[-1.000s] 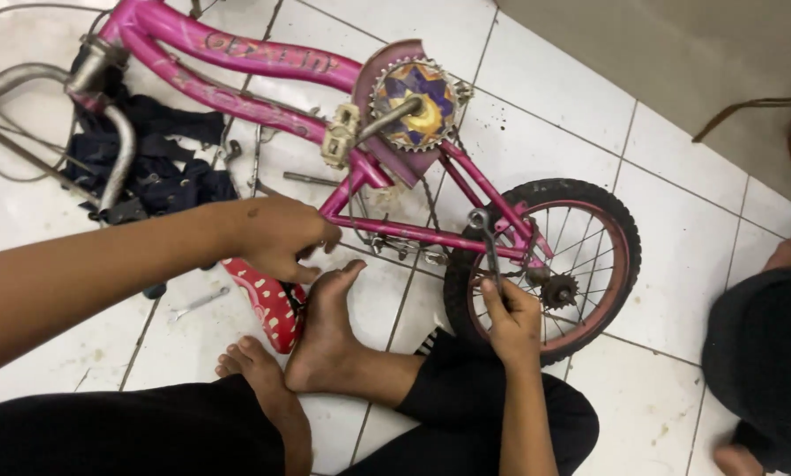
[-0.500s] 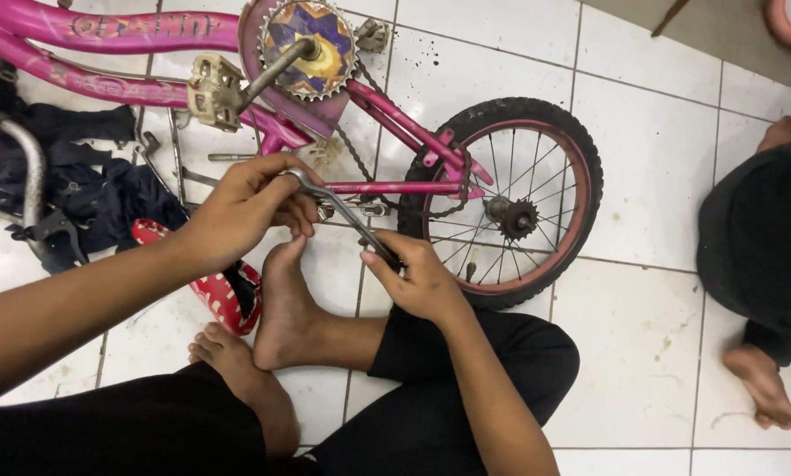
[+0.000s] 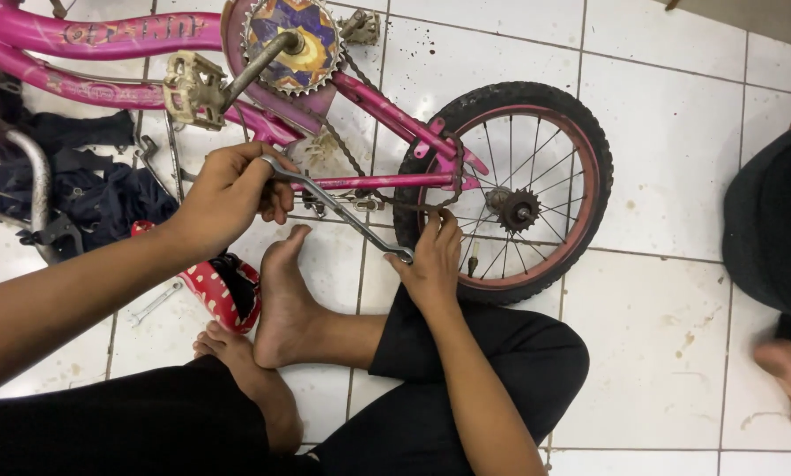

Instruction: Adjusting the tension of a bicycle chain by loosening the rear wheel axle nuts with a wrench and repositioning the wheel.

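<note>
Steel wrench [image 3: 338,210] lies slantwise across the pink bike [image 3: 104,35], its long axis running from far left to near right, just near of the chain stay. Left hand [image 3: 228,189] curls shut around its far end; right hand [image 3: 432,260] pinches the near end, fingers touching the tyre [image 3: 589,150].
</note>
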